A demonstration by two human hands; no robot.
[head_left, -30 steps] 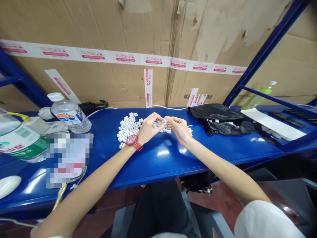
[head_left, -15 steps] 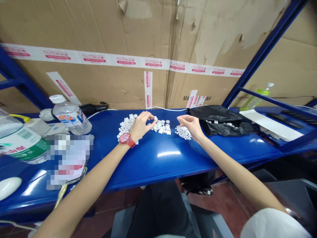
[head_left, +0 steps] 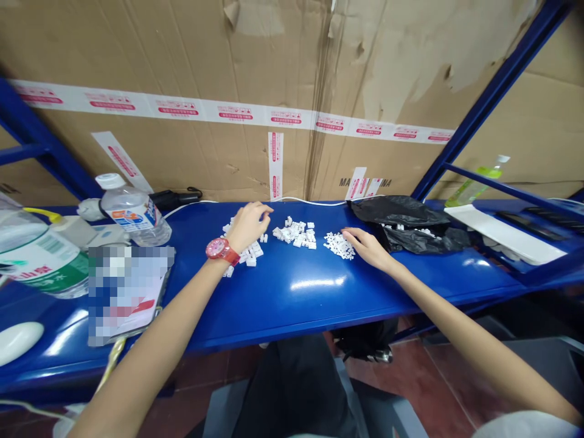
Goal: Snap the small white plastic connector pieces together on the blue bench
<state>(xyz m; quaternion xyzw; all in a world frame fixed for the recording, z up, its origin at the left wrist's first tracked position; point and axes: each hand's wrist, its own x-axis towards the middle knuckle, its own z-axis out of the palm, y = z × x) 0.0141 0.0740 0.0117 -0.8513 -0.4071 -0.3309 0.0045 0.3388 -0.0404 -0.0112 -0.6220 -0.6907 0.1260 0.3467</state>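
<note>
Three heaps of small white plastic parts lie on the blue shelf (head_left: pixel 296 292): a left pile (head_left: pixel 249 249), a middle pile (head_left: pixel 296 234) and a right pile (head_left: pixel 338 244). My left hand (head_left: pixel 249 224), with a red watch on its wrist, rests over the left pile, its fingers curled down onto the parts. My right hand (head_left: pixel 367 246) lies at the right edge of the right pile, fingertips touching it, fingers partly bent. Whether either hand pinches a part is hidden.
A black plastic bag (head_left: pixel 406 222) with more white parts lies to the right. Two water bottles (head_left: pixel 134 210) (head_left: pixel 41 258), a blurred card and a white mouse (head_left: pixel 18 340) sit at the left. Cardboard walls the back; a blue frame post (head_left: pixel 483 103) slants at the right.
My hands, together over the middle pile a second ago, have parted. The left went back over the left pile, and the right moved to the right pile and lowered onto it.
</note>
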